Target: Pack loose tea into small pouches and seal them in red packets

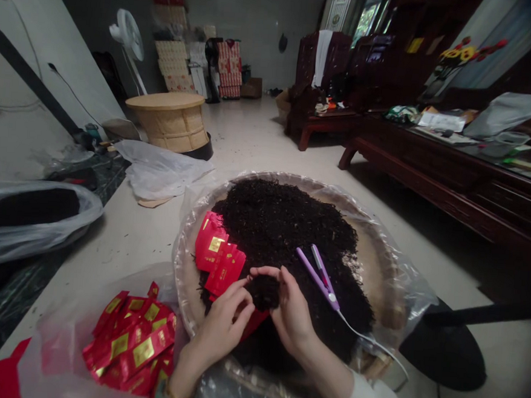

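Between the hands, above the near part of the tray: a small dark clump point(264, 293) of leaf-like shreds. We find the right hand point(292, 316) cupped about it, fingers curved in against its far and right sides. The left hand point(225, 317) is close on the other side, fingers bent; we cannot tell whether they grip anything. A red piece point(253, 326) shows just below the clump, mostly hidden.

Beneath, we note a broad heap of dark shreds point(286, 218) in a round, plastic-lined tray point(375, 252). Red packets point(224, 272) overlap at its left; a purple clamp-like tool point(331, 297) lies on the heap to the right, arms spread, white cord point(374, 340) trailing over the rim.

Outside the tray, near left, we record red-and-gold packets point(132, 341) piled in a clear bag point(45, 353). Farther left, an open bag point(89, 208) holds more dark matter.
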The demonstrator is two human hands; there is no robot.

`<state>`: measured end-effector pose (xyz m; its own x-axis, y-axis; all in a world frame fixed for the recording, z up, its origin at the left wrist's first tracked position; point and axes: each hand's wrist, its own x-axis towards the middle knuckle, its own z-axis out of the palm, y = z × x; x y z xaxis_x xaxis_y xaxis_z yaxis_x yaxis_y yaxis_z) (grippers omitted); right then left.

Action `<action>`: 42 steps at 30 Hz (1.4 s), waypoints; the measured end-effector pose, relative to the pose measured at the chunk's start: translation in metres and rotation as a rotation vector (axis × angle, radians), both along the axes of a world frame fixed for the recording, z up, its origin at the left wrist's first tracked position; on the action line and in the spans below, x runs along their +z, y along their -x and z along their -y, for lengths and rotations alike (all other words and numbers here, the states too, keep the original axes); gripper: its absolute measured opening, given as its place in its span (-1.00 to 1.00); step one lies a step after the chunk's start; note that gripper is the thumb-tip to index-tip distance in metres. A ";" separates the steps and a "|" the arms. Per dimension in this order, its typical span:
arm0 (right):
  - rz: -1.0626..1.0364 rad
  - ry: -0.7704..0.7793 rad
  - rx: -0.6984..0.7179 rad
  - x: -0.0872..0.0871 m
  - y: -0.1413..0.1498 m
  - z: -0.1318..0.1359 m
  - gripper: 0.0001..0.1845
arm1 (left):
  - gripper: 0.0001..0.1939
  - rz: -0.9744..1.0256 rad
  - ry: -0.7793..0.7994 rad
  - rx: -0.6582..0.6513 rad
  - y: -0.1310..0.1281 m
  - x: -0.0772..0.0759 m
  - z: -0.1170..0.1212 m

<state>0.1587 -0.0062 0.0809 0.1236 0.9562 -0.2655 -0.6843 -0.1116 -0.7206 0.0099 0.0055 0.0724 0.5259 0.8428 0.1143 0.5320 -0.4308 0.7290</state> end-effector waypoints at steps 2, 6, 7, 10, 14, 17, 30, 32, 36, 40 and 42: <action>0.111 -0.034 0.030 0.000 0.001 0.001 -0.50 | -0.83 0.051 0.055 0.013 -0.001 -0.001 0.000; 0.315 -0.117 0.118 -0.006 0.001 0.004 -0.36 | -0.87 0.127 0.115 0.077 -0.001 -0.007 -0.002; 0.370 -0.137 0.147 -0.008 0.000 0.005 -0.34 | -0.88 0.149 0.114 0.099 -0.001 -0.009 -0.003; 0.565 -0.181 0.255 -0.010 -0.007 0.010 -0.34 | -0.89 0.222 0.060 0.171 0.000 -0.015 -0.005; 0.954 -0.321 0.350 -0.006 -0.018 0.018 -0.47 | -0.86 0.276 -0.051 0.298 -0.004 -0.020 -0.003; 1.276 -0.491 0.348 -0.002 -0.022 0.021 -0.49 | -0.83 0.310 -0.121 0.360 -0.011 -0.022 0.003; 1.588 -0.664 0.362 0.020 -0.031 0.026 -0.68 | -0.81 0.232 -0.315 0.322 -0.009 -0.023 0.012; 1.670 -0.619 0.453 0.019 -0.026 0.026 -0.72 | -0.82 0.206 -0.354 0.286 -0.010 -0.020 0.014; 1.721 -0.551 0.529 0.010 -0.025 0.015 -0.85 | -0.89 0.174 -0.334 0.233 -0.010 -0.020 0.016; 1.468 -0.563 0.492 0.003 -0.037 0.005 -0.75 | -0.29 0.160 -0.028 0.268 0.000 -0.029 0.006; 1.332 -0.545 0.440 0.001 -0.043 0.003 -0.74 | -0.26 0.142 0.165 0.213 0.004 -0.033 0.002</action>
